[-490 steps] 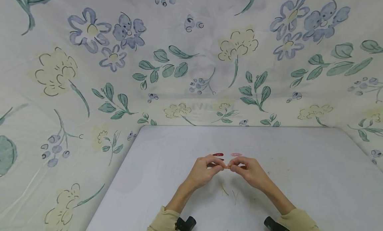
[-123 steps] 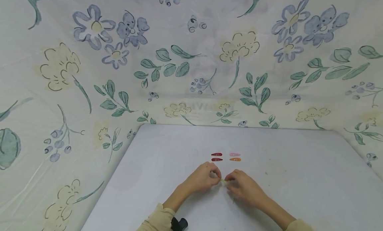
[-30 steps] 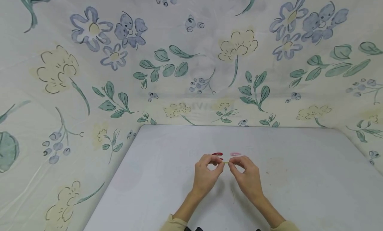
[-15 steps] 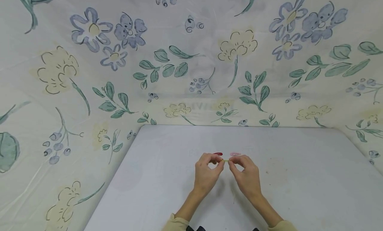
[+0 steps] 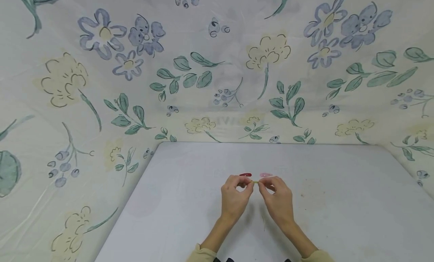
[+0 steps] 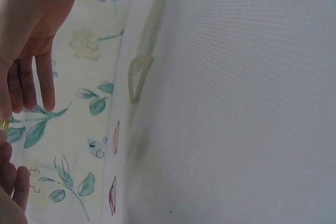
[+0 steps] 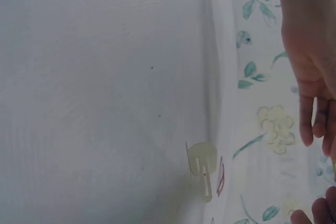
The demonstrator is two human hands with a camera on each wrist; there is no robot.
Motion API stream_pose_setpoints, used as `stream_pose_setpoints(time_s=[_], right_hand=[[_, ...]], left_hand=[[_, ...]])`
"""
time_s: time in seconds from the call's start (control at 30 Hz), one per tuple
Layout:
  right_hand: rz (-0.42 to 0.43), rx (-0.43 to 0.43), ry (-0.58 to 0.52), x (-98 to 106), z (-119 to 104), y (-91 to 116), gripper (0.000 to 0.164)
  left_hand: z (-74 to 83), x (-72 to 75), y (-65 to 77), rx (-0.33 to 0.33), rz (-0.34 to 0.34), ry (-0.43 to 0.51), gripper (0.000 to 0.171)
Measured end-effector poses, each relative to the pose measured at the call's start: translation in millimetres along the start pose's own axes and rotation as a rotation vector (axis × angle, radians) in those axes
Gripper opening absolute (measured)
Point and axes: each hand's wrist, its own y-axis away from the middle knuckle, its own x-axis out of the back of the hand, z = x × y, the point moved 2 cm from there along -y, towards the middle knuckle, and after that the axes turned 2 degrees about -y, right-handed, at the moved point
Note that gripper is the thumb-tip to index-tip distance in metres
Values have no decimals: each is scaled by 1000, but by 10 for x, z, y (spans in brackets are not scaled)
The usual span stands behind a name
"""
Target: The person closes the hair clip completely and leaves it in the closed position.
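My left hand (image 5: 233,198) and right hand (image 5: 280,203) face each other above the white table, in the head view. Between their fingertips they pinch a small yellow snap hair clip (image 5: 255,182), one end in each hand. Its ends are covered by the fingers. Beyond the hands lie a red hair clip (image 5: 245,175) and a pink hair clip (image 5: 266,175). An orange hair clip (image 6: 115,138) shows in the left wrist view, with a red one (image 6: 112,196) below it. Nearer the wrists, a pale beige hair clip (image 6: 139,77) lies on the table.
The white table (image 5: 169,201) extends widely on both sides of the hands. Small dark specks dot its surface. Floral cloth (image 5: 217,66) hangs behind the table and at its left.
The orange clip held earlier was laid beside the others, and the yellow one was picked up from the table. Over the last second the hands stay nearly still, the yellow clip turning slightly.
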Motion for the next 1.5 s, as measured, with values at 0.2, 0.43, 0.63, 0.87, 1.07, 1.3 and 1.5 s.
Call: stream_pose_setpoints(time_s=[0.2,0.43,0.63,0.87,1.07,1.3,1.5], right_hand=[[8,-20,-20,4,-11,0,17],[-12,-39,-52,6,4,2,15],[-26,-22,-55,8,15,4,16],[-51,-36,-45,14,10,5,15],[-75,-54,-41,22,31,12,14],[-110,-69,-52,26,55,15,12],[-134,-83,-77,35,59,23,12]], left_hand=[[-9,4,-6,3,-33,6,6],[-15,14,13,42,-77,15,5],[-47,17,10,30,-100,37,5],[-57,28,17,43,-121,69,6],[59,69,2,61,-148,71,5],[-107,62,9,-13,-163,112,5],[-117,92,0,-2,-181,99,5]])
